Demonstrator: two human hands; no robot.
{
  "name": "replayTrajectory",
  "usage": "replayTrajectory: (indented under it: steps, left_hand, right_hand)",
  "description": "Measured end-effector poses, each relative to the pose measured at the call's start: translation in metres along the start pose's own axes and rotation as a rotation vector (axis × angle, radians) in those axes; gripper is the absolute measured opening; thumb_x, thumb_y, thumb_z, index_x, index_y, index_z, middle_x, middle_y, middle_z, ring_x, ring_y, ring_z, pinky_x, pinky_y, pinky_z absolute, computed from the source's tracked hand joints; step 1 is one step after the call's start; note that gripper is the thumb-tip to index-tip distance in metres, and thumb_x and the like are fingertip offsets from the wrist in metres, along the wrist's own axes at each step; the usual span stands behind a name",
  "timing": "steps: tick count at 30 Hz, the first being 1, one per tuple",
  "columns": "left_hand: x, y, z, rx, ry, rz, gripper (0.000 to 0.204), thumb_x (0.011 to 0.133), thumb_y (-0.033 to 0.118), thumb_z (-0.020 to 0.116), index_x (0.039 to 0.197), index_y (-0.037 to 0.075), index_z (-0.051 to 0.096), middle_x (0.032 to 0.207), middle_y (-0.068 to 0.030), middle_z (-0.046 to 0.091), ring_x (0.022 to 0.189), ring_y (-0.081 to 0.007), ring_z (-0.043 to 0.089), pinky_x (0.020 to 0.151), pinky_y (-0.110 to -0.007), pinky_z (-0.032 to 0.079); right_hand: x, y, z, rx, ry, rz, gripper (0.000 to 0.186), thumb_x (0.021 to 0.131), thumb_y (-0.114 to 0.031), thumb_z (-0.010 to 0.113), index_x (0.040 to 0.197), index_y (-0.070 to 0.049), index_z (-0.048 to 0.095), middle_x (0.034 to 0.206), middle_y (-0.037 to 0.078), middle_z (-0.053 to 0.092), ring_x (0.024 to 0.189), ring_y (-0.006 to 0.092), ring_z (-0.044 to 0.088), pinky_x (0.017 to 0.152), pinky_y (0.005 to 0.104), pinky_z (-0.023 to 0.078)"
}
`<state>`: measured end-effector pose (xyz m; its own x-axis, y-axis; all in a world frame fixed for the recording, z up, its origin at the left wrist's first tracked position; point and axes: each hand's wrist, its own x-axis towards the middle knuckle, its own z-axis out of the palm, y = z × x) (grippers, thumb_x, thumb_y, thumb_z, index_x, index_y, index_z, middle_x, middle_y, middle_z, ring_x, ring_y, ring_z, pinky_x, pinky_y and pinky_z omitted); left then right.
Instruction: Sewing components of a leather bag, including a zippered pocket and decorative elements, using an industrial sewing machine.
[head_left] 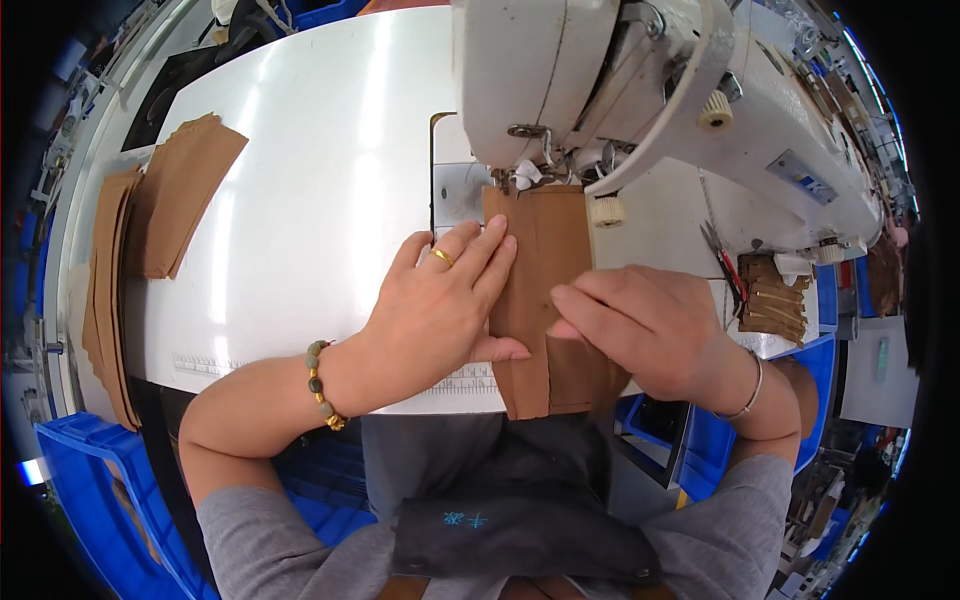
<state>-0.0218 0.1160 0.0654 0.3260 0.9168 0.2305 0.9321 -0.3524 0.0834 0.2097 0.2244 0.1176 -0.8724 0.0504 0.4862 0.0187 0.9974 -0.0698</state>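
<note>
A long brown fabric piece (562,232) with a lengthwise seam line lies on the white sewing table (300,200). Its far end reaches the presser foot area of a white sewing machine (530,75), and its near end comes to the table's front edge. My left hand (435,295) rests with fingers stretched out, fingertips and thumb on the fabric's left side. Over the right side, my right hand (655,330) is closed in a pinch on the fabric; its palm hides part of the cloth. The needle itself cannot be made out.
Brown fabric pieces (190,195) lie at the table's left, beside a taller stack (107,290). Red-handled scissors (735,280) and a bundle of small brown pieces (772,300) lie at the right. Blue bins (110,500) stand below the table on both sides.
</note>
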Motion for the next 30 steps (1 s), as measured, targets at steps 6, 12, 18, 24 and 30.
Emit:
replayTrajectory:
  steps: [6, 12, 18, 24, 30]
  left_hand:
    - [-0.002, -0.001, 0.000, -0.049, -0.050, -0.013, 0.107, 0.073, 0.075, 0.074, 0.143, -0.003, 0.057, 0.152, -0.0190, 0.054, 0.140, -0.0346, 0.051, 0.110, -0.046, 0.042]
    - [-0.002, -0.002, 0.002, -0.145, 0.016, -0.042, 0.111, 0.068, 0.075, 0.078, 0.139, -0.007, 0.055, 0.153, -0.0215, 0.052, 0.138, -0.0375, 0.052, 0.110, -0.047, 0.042]
    - [0.000, -0.003, 0.002, -0.157, 0.073, -0.044, 0.113, 0.065, 0.076, 0.079, 0.136, -0.008, 0.055, 0.153, -0.0218, 0.052, 0.135, -0.0390, 0.053, 0.109, -0.052, 0.042]
    - [0.002, -0.002, -0.002, -0.097, -0.012, -0.057, 0.114, 0.065, 0.080, 0.075, 0.136, -0.007, 0.056, 0.154, -0.0213, 0.052, 0.136, -0.0388, 0.052, 0.112, -0.059, 0.039]
    - [0.003, 0.000, -0.003, -0.058, -0.036, -0.060, 0.115, 0.065, 0.081, 0.074, 0.136, -0.008, 0.056, 0.154, -0.0209, 0.052, 0.137, -0.0384, 0.052, 0.116, -0.063, 0.036]
  right_hand:
    - [0.007, 0.015, 0.051, -0.112, 0.081, -0.068, 0.040, 0.074, -0.012, 0.071, 0.112, 0.001, 0.072, 0.107, 0.012, 0.072, 0.092, 0.0261, 0.073, 0.074, 0.0342, 0.061]
    - [-0.002, 0.022, 0.073, -0.079, 0.149, -0.059, 0.032, 0.075, -0.013, 0.072, 0.104, -0.001, 0.070, 0.103, 0.008, 0.068, 0.093, 0.0213, 0.071, 0.081, 0.0325, 0.061]
    - [-0.004, 0.023, 0.076, -0.021, 0.120, -0.058, 0.032, 0.075, -0.013, 0.071, 0.105, -0.003, 0.071, 0.103, 0.007, 0.068, 0.096, 0.0226, 0.071, 0.086, 0.0341, 0.060]
    - [0.000, 0.023, 0.076, 0.006, 0.029, 0.171, 0.037, 0.083, -0.016, 0.075, 0.117, -0.002, 0.067, 0.130, 0.012, 0.066, 0.098, 0.0260, 0.070, 0.084, 0.0372, 0.057]
    - [-0.002, 0.027, 0.079, 0.069, -0.014, 0.160, 0.038, 0.087, -0.016, 0.076, 0.120, -0.001, 0.066, 0.137, 0.014, 0.063, 0.104, 0.0259, 0.069, 0.086, 0.0386, 0.056]
